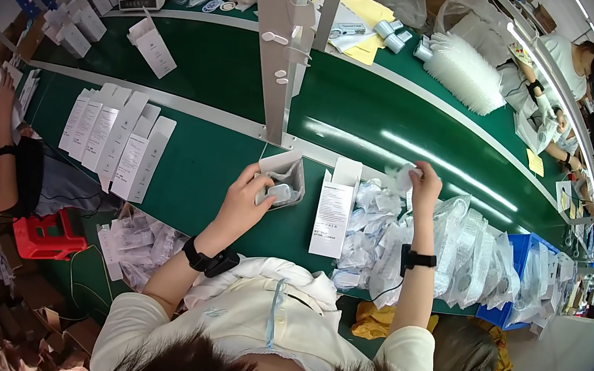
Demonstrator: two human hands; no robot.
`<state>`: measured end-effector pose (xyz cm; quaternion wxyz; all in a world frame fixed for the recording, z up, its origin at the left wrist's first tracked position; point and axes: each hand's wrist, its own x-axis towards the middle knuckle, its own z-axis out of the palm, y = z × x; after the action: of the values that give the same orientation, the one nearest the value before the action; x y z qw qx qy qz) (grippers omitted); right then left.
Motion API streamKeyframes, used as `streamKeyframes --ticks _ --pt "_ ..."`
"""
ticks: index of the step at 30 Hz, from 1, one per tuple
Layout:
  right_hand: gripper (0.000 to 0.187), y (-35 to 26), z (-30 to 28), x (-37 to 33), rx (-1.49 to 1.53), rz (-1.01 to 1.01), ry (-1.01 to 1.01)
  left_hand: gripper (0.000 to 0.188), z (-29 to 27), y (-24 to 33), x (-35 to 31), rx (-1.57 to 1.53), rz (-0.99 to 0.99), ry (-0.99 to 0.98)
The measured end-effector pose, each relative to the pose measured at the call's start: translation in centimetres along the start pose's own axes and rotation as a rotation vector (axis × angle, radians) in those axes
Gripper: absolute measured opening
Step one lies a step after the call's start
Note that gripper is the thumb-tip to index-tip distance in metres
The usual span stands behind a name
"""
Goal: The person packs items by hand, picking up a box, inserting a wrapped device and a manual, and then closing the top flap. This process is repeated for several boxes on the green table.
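Now left hand (pixel 246 197) grips open box (pixel 281 177) near table (pixel 201 164) front edge; right hand (pixel 425 184) pinches soft clear bag (pixel 404 176).

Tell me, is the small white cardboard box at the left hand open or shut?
Open: the small white cardboard box gapes, and the left hand pushes a clear-bagged item inside.

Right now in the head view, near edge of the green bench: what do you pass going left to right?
Row of flat white cartons → left hand → open grey-lined white box → upright white printed carton → pile of clear plastic bags → right hand → blue plastic bin.
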<state>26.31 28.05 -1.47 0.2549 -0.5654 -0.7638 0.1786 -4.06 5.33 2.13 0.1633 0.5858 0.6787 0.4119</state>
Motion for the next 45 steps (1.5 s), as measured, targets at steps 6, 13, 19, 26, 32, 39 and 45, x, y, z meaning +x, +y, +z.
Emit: streamKeyframes --ticks 6,13,19,26,32,39,45 --pt "0.02 -16.2 -1.4 -6.5 0.55 -0.526 0.079 0.015 0.5 0.6 1.8 -0.137 -0.055 0.05" --pt "0.02 -18.5 3.5 -8.5 0.183 -0.991 -0.295 0.011 -0.4 0.6 2.5 -0.187 -0.131 0.039" --pt "0.08 -16.1 5.4 -9.3 0.534 -0.561 -0.216 0.008 0.4 0.7 2.6 -0.299 -0.176 0.131" --pt "0.107 -10.7 0.9 -4.6 0.858 -0.067 -0.244 0.034 4.2 2.9 8.0 -0.896 -0.093 0.049" --pt "0.091 -4.5 -2.1 6.5 0.98 0.011 0.181 0.097 17.1 -3.4 5.2 -0.348 -0.26 -0.338" --pt "0.092 3.5 1.9 11.8 0.405 0.053 0.431 0.106 19.5 2.3 5.2 -0.215 -0.124 -0.36" --pt "0.086 4.7 1.2 10.9 0.502 0.113 0.334 0.099 18.9 2.5 6.1 -0.267 -0.305 -0.511"
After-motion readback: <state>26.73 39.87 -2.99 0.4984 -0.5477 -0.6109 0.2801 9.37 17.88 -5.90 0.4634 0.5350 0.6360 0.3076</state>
